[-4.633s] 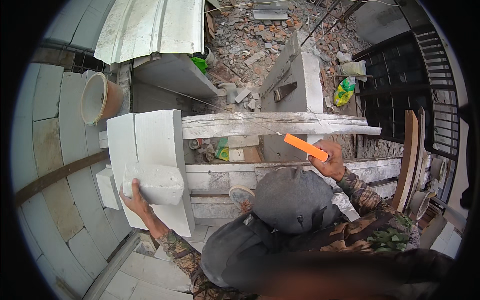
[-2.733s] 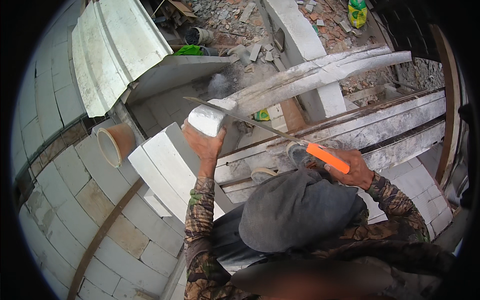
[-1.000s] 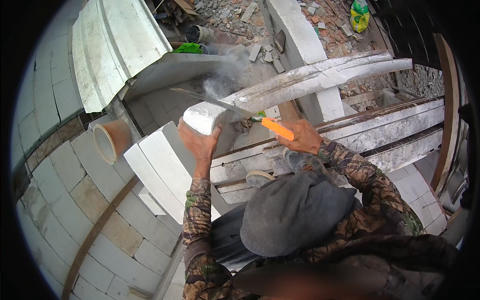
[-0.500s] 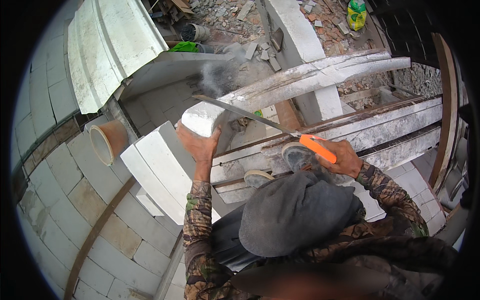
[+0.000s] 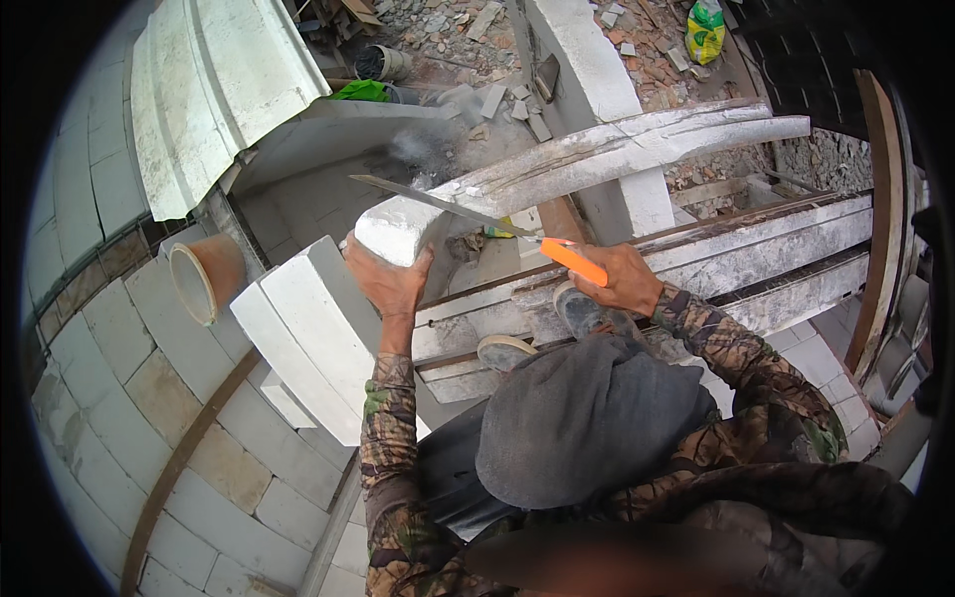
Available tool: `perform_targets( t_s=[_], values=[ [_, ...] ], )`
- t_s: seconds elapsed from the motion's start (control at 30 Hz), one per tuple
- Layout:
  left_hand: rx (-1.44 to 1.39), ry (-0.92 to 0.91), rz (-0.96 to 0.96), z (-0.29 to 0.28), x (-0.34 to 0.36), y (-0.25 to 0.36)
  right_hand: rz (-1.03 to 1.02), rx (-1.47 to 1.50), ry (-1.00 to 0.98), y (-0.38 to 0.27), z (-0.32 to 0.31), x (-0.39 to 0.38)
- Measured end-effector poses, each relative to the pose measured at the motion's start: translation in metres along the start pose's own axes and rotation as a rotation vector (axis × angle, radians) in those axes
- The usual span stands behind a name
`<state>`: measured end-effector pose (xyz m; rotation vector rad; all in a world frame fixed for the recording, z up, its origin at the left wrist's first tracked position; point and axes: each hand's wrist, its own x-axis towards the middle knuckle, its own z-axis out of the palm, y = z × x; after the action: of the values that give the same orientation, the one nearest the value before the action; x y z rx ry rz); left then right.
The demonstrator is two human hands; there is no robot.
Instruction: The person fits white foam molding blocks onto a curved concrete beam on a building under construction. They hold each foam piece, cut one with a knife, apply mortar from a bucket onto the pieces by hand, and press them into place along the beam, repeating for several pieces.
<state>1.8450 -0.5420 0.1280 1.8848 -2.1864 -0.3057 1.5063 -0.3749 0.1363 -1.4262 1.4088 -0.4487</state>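
One left hand (image 5: 389,287) holds one block (image 5: 400,229); one right hand (image 5: 629,280), one saw (image 5: 565,256).

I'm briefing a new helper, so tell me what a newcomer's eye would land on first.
The bright orange saw handle stands out, in the right hand right of centre. Its blade crosses the white block that the left hand holds, left of centre. Pale dust hangs beyond that, higher up.

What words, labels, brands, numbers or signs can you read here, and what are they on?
No text is legible in this view.
Green-and-yellow bag, upper right: any print is too small to read.
Orange saw handle, in the right hand: no readable marking.
White block, in the left hand: no lettering visible.
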Motion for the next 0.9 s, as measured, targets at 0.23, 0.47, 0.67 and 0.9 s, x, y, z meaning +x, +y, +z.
perform_targets(
  t_s=[0.23, 0.47, 0.67, 0.9],
  values=[
    [0.014, 0.020, -0.007, 0.000, 0.000, -0.001, -0.287, 0.117, 0.327, -0.002, -0.003, -0.015],
    [0.054, 0.025, 0.029, -0.002, -0.003, -0.001, -0.167, 0.019, 0.152, 0.025, 0.033, 0.012],
    [-0.013, 0.026, 0.002, 0.000, 0.001, 0.002, -0.059, 0.061, 0.191, 0.053, 0.014, -0.039],
    [-0.040, 0.034, -0.003, -0.002, -0.001, 0.006, 0.023, 0.295, 0.289, 0.042, -0.023, -0.062]
  ],
)
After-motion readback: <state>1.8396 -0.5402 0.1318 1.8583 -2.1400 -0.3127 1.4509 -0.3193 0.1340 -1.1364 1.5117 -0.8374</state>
